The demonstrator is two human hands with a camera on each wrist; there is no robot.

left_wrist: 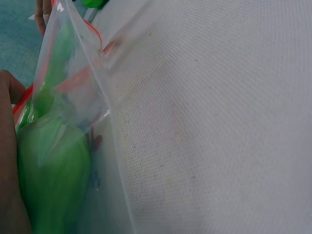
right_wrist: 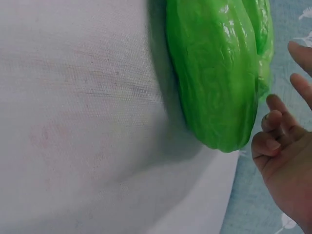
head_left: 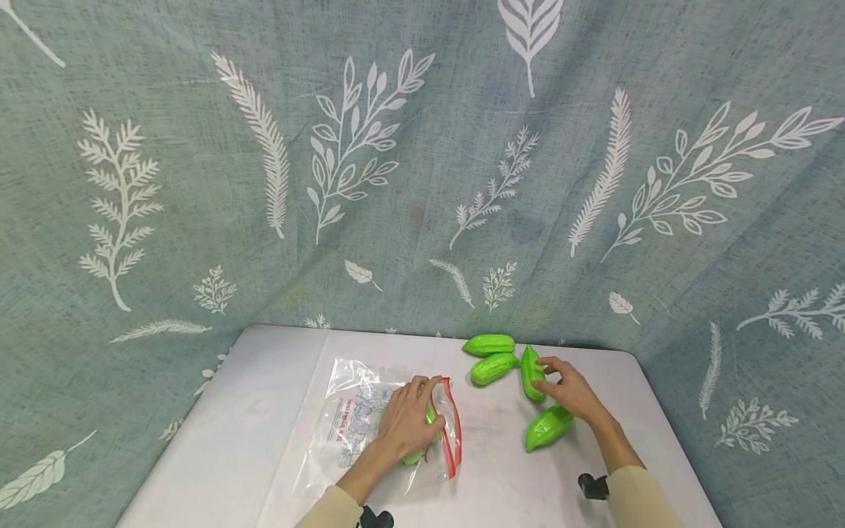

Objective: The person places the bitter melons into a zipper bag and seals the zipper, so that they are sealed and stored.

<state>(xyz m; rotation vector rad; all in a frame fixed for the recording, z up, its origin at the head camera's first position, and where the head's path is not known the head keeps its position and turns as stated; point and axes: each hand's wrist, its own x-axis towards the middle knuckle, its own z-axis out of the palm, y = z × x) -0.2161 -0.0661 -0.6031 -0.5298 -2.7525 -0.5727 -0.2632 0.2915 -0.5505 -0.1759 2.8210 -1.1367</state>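
Observation:
A clear zip bag [head_left: 356,425] with a red zip lies on the left half of the table, holding a green bitter melon [left_wrist: 53,170]. My left hand [head_left: 409,422] lies over the bag near its mouth, fingers and thumb gripping the plastic by the red zip [head_left: 455,433]. On the right, my right hand [head_left: 574,392] reaches to an upright-lying bitter melon [head_left: 531,378], thumb and fingers spread apart beside it. Another bitter melon [head_left: 549,427] lies nearer me, below that hand, and looms large in the right wrist view.
Two more bitter melons [head_left: 488,345] lie together near the table's back edge. A white cloth covers the table [head_left: 264,411]. Behind and at the sides hangs a blue-green leaf-patterned curtain [head_left: 409,183]. Black wrist devices [head_left: 593,486] sit at both cuffs.

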